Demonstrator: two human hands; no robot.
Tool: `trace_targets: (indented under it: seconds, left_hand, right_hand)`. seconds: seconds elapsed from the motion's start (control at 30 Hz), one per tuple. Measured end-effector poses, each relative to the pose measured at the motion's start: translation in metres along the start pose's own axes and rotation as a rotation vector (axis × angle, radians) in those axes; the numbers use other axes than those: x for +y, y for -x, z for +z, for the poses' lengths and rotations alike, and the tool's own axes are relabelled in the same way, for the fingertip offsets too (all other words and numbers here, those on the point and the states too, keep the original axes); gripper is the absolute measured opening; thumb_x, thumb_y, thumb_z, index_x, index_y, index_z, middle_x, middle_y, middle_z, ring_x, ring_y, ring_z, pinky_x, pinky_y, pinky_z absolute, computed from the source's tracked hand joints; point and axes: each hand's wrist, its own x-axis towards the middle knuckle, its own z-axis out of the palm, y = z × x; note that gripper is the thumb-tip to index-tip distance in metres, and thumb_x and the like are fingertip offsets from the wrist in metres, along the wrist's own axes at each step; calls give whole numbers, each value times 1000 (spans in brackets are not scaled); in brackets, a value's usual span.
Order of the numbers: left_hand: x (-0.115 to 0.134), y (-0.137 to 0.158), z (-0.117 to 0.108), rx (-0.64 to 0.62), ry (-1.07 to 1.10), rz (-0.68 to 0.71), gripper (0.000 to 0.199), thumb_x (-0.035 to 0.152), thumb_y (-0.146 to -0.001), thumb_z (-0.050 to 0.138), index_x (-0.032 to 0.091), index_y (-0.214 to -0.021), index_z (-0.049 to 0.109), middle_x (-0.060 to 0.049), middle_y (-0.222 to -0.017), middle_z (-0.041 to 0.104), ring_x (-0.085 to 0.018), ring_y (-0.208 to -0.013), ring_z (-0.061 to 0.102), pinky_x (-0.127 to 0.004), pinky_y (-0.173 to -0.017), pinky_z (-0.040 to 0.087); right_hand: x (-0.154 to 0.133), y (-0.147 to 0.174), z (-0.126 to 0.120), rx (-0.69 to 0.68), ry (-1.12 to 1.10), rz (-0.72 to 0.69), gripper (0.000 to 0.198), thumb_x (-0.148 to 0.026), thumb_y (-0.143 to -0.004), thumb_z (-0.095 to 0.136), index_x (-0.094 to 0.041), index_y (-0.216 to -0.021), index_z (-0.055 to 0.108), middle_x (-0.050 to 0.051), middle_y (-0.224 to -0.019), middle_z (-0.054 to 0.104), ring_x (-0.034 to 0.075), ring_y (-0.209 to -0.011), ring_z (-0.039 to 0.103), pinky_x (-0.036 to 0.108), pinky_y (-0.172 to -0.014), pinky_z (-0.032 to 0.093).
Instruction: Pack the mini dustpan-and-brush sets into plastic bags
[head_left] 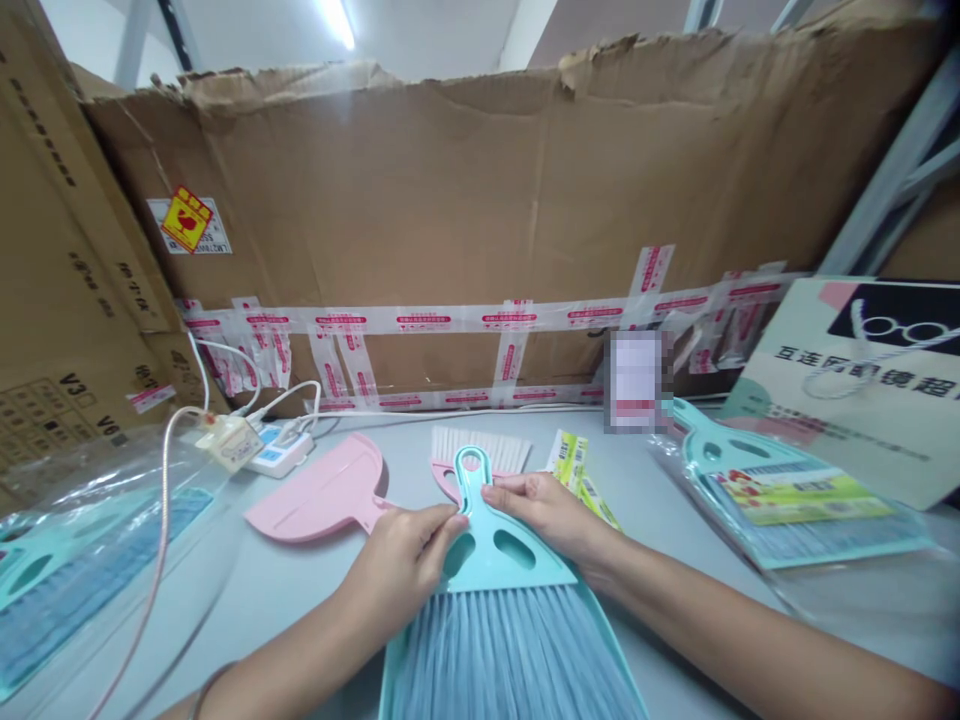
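Observation:
A turquoise hand brush with blue-grey bristles lies nested in a matching dustpan, handle pointing away from me. My left hand pinches the left side of the handle's base. On the other side, my right hand grips the handle with its thumb on top. Behind them a pink dustpan lies to the left, and a pink brush with white bristles is partly hidden by the turquoise handle. Green-and-yellow label cards lie just beyond my right hand.
Bagged turquoise brush sets lie at the right and left. A power strip with a plugged-in adapter trails cables across the grey table. A taped cardboard box stands behind, with a printed paper bag at right.

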Motion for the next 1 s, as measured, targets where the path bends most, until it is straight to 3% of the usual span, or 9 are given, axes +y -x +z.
trace_targets:
  seconds: [0.2, 0.33, 0.4, 0.47, 0.53, 0.6, 0.77, 0.9, 1.0]
  left_hand:
    - [1, 0, -2, 2, 35, -2, 35, 32, -88, 33, 17, -58, 43, 6, -49, 33, -9, -47, 33, -23, -52, 23]
    - [2, -2, -3, -3, 130, -50, 37, 35, -86, 36, 16, -58, 50, 4, -52, 40, -10, -51, 38, -23, -52, 25]
    - [0, -4, -5, -3, 202, -92, 35, 38, -85, 39, 15, -65, 57, 2, -58, 49, -12, -57, 43, -22, -55, 29]
    - [-1, -6, -7, -11, 287, -145, 34, 42, -83, 43, 15, -74, 62, 0, -67, 57, -14, -64, 48, -23, -58, 32]
    - [-2, -7, -10, -29, 399, -206, 34, 43, -80, 47, 14, -82, 64, -3, -76, 61, -16, -70, 51, -23, -62, 35]
    - [-2, -7, -12, -55, 547, -270, 33, 44, -77, 53, 14, -88, 64, -4, -82, 63, -16, -75, 53, -24, -65, 37]
    - [-1, -5, -16, -214, 1031, -352, 34, 33, -71, 67, 19, -102, 62, -3, -93, 63, -14, -80, 56, -21, -69, 40]
    - [-3, -4, -14, -238, 1212, -390, 35, 23, -68, 70, 21, -102, 61, -1, -92, 62, -11, -76, 57, -20, -69, 41]
    - [-6, -4, -12, -218, 1263, -408, 34, 22, -67, 71, 21, -100, 62, -1, -93, 61, -11, -76, 57, -20, -69, 42]
  right_hand:
    - [2, 3, 5, -29, -50, -36, 41, -49, -49, 75, -12, -67, 67, 0, -59, 60, 10, -52, 52, 22, -49, 39]
    - [-1, -4, -7, -141, 27, -42, 46, -54, -61, 66, -12, -79, 66, 3, -65, 64, 12, -58, 57, 24, -56, 45]
    - [-6, -14, -29, -19, 294, -127, 45, -56, -72, 54, -14, -86, 64, 6, -75, 66, 14, -68, 61, 27, -65, 47]
    - [-11, -25, -61, 315, 700, -260, 40, -50, -80, 44, -17, -95, 61, 7, -89, 66, 16, -83, 62, 29, -77, 47]
    - [-13, -34, -94, 483, 840, -256, 39, -43, -78, 49, -14, -102, 57, 13, -107, 60, 23, -101, 56, 35, -89, 41]
    - [-9, -40, -121, 590, 936, -204, 51, -43, -71, 58, -10, -110, 52, 21, -117, 52, 32, -110, 49, 42, -94, 36]
    - [9, -48, -145, 671, 1094, -91, 94, -45, -53, 72, -2, -127, 33, 29, -127, 40, 40, -121, 35, 47, -97, 30]
    - [11, -51, -148, 632, 1114, -9, 97, -48, -55, 71, -5, -130, 27, 25, -122, 49, 34, -112, 48, 41, -88, 40]
    - [8, -51, -149, 587, 1100, 49, 84, -47, -56, 71, -6, -122, 38, 18, -107, 59, 29, -96, 58, 33, -78, 45]
